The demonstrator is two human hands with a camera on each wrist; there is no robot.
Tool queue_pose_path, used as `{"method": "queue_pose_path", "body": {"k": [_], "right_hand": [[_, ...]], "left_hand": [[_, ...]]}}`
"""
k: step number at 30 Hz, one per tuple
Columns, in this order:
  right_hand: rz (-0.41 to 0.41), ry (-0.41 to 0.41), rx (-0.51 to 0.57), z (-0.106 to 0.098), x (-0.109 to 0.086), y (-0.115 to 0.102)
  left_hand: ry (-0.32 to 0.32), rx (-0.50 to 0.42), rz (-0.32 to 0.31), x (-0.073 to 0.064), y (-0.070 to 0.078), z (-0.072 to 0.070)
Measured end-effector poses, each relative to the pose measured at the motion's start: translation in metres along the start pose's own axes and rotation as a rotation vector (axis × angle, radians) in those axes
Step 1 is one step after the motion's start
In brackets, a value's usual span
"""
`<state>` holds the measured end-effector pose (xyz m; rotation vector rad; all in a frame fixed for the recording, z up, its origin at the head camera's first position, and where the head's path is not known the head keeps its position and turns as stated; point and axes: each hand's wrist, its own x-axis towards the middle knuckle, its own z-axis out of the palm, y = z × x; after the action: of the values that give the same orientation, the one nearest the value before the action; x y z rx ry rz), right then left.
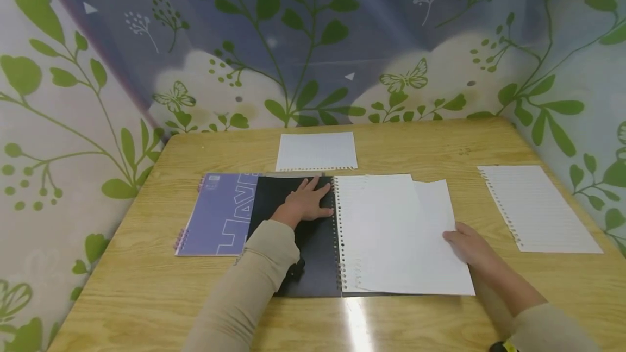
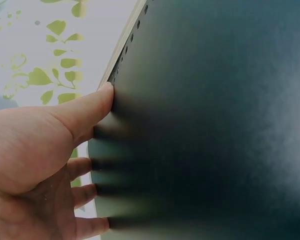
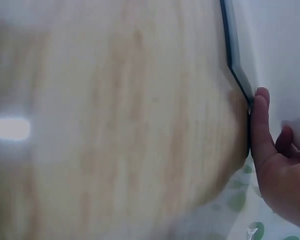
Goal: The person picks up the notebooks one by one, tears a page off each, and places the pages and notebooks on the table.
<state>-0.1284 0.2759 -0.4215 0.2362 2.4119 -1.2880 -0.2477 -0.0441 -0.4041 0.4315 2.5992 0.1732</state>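
Note:
An open spiral notebook (image 1: pixel 376 221) lies in the middle of the table, its black cover (image 1: pixel 318 259) folded out to the left and white pages on the right. My left hand (image 1: pixel 307 202) rests on the black cover with fingers spread, close to the spiral. In the left wrist view its thumb and fingertips touch the black surface (image 2: pixel 205 125). A white sheet (image 1: pixel 440 254) lies askew over the pages and sticks out past their right side. My right hand (image 1: pixel 467 243) pinches that sheet's right edge. The right wrist view shows the thumb and fingers beside the white paper (image 3: pixel 285 55).
A purple notebook (image 1: pixel 210 221) lies partly under the black cover. One loose ruled sheet (image 1: pixel 317 151) lies behind the notebook, another (image 1: pixel 543 211) at the right, both with ragged punched edges. A leaf-patterned curtain (image 1: pixel 313 69) stands behind the wooden table (image 1: pixel 137 297).

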Motion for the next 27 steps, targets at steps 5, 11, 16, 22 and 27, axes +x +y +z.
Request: {"method": "queue_pose_path", "body": {"k": [5,11,16,22,27], "right_hand": [[-0.012,0.007,0.024,-0.002,0.0,0.003],[-0.017,0.087,-0.009,0.004,0.001,0.001],[-0.039,0.131,-0.014,0.003,0.003,0.0],[-0.036,0.166,0.132,-0.001,0.006,-0.002],[-0.003,0.2,0.223,-0.006,0.009,-0.005]], "left_hand": [[0.049,-0.074,0.017,0.003,-0.002,0.004],[0.22,-0.29,0.013,0.004,0.002,0.011],[0.285,-0.447,0.125,-0.002,0.022,0.011],[0.075,-0.685,0.165,-0.022,0.048,0.015],[-0.064,-0.882,0.077,-0.03,0.063,0.021]]}}
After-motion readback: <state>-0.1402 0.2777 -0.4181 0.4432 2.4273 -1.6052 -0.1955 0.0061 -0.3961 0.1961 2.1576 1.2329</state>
